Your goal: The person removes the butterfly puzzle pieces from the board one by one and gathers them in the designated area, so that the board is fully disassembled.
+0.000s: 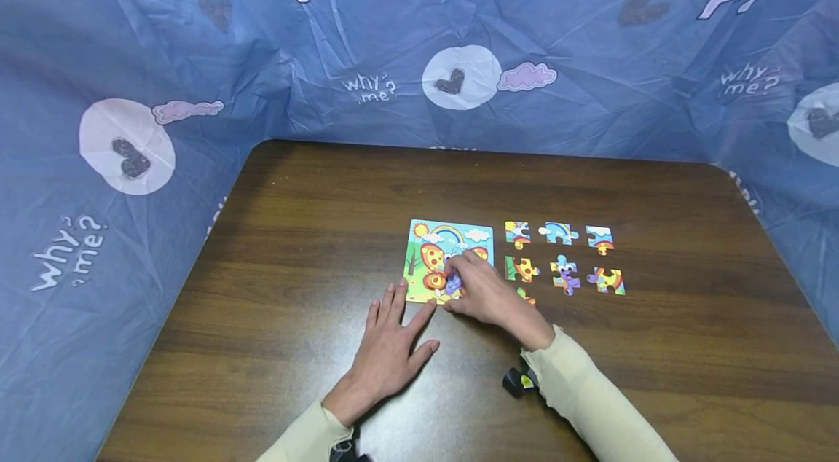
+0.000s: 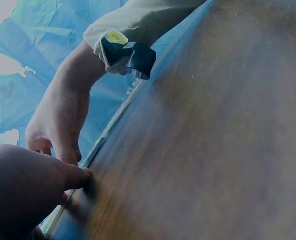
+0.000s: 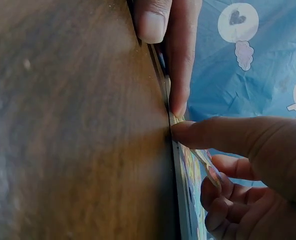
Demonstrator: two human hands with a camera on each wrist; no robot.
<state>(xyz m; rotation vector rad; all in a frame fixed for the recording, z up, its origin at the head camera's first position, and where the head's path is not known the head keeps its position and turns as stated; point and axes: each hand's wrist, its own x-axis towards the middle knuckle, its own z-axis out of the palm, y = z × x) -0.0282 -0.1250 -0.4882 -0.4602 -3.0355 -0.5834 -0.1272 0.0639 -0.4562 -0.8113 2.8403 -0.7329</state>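
Blue printed sheeting walls the back and both sides of the wooden counter, reading "pig" and "why me?" among hearts and clouds. The puzzle board, showing a sun, a rainbow and a butterfly, lies near the counter's middle. Beside the board, on its right, loose puzzle pieces sit in rows; one piece is mostly hidden behind the right hand. That hand rests on the board, its grip pinching a purple piece. The left hand lies flat with fingers spread, fingertips at the board's near left corner. Both wrist views are dim and blurred.
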